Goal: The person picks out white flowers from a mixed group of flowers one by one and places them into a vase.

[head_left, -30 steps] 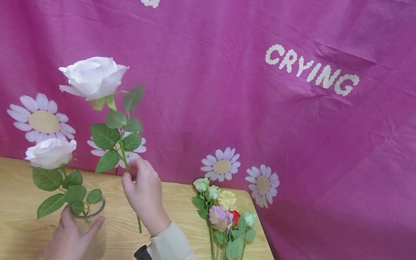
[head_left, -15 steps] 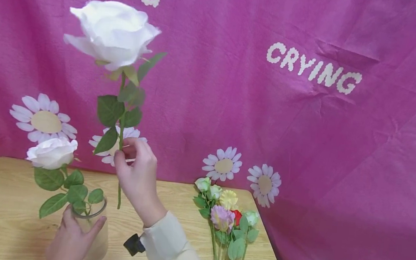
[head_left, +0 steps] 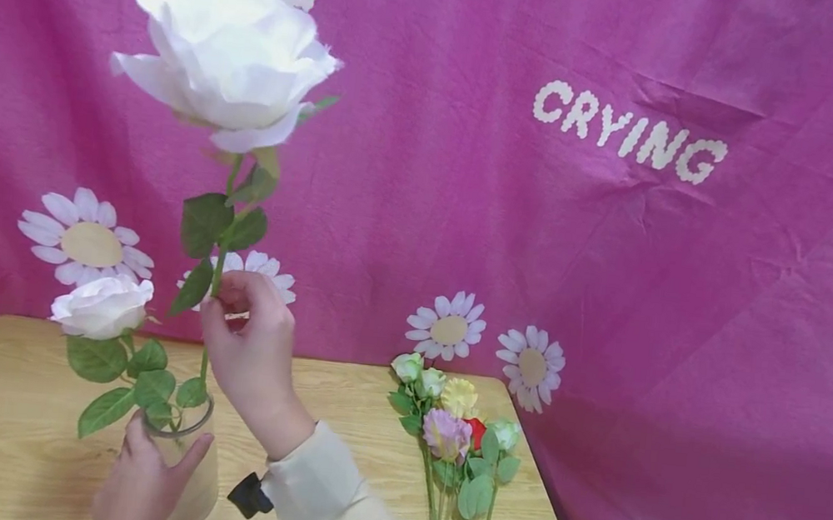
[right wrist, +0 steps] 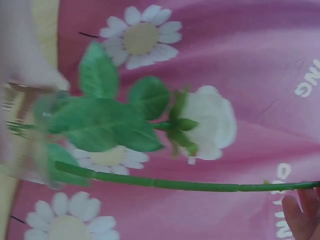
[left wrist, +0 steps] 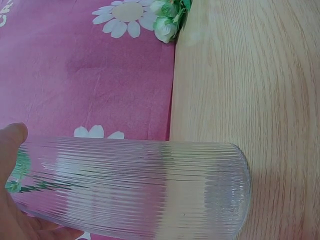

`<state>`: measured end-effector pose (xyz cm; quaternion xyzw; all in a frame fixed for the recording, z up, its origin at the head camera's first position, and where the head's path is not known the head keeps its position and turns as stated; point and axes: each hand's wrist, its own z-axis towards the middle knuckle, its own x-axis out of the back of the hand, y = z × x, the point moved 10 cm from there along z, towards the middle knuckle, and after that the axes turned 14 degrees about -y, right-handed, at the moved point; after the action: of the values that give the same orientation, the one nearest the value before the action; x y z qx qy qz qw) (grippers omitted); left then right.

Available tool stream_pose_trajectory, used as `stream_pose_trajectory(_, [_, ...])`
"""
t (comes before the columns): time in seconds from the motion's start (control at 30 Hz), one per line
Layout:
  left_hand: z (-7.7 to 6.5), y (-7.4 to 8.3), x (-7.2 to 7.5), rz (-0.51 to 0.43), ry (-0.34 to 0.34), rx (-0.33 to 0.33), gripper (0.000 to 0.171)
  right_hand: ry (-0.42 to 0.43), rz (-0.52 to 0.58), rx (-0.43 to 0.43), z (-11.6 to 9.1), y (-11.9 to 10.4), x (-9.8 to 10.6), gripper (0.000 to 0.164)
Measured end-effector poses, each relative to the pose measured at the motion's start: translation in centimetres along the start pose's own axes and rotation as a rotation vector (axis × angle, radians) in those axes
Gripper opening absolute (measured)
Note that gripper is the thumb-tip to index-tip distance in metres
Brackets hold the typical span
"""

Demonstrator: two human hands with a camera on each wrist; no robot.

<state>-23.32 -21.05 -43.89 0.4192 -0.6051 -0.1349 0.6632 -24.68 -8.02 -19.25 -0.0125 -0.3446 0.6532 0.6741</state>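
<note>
My left hand [head_left: 142,481] grips a clear glass vase [head_left: 198,473] just below its rim; the left wrist view shows the vase's ribbed wall [left wrist: 135,185] upright on the table. One white rose [head_left: 101,307] stands in it, leaning left, its leaves over the rim. Above and right of the mouth, my right hand [head_left: 252,345] pinches the stem of a second, larger-looking white rose [head_left: 232,58] between thumb and fingers. This rose is upright, bloom high. In the right wrist view its bare green stem [right wrist: 200,185] ends right by the vase mouth.
Several loose flowers lie at the table's right side, including a lilac one [head_left: 446,435], a yellow one [head_left: 458,398] and a red one [head_left: 475,433]. A pink cloth [head_left: 408,192] printed with daisies hangs behind the wooden table [head_left: 342,404].
My right hand has lifted the second white rose and carried it left, so its lower stem now lines up with the vase mouth. The left hand and vase have stayed put.
</note>
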Motion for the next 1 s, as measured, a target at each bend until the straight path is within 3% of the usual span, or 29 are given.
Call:
stream_pose_trajectory(0.23, [-0.3, 0.2, 0.3, -0.075, 0.055, -0.075, 0.089, -0.062, -0.006, -0.063, -2.0, 1.9, -2.6, 0.015])
stream_pose_trajectory(0.33, [-0.2, 0.3, 0.1, -0.086, 0.028, -0.088, 0.09, -0.085, -0.048, -0.11, -3.0, 3.2, -3.6, 0.015])
stream_pose_trajectory(0.43, [0.0, 0.1, -0.2, -0.081, -0.016, -0.057, 0.094, -0.123, -0.079, -0.165, -4.1, 4.8, -4.7, 0.015])
stream_pose_trajectory(0.57, [0.2, -0.1, -0.3, -0.079, -0.028, -0.03, 0.095, -0.205, -0.182, -0.184, -5.3, 6.3, -6.2, 0.014])
stream_pose_trajectory(0.73, [0.0, 0.0, -0.1, -0.109, 0.012, -0.065, 0.09, -0.305, -0.365, -0.174, -6.2, 7.1, -7.7, 0.012])
stream_pose_trajectory(0.87, [-0.1, 0.1, 0.0, -0.117, 0.036, -0.09, 0.088, -0.334, -0.485, -0.18, -6.7, 7.6, -8.3, 0.008])
stream_pose_trajectory(1.0, [-0.2, 0.2, 0.1, -0.111, 0.037, -0.092, 0.087, -0.341, -0.513, -0.204, -7.1, 8.2, -8.3, 0.006])
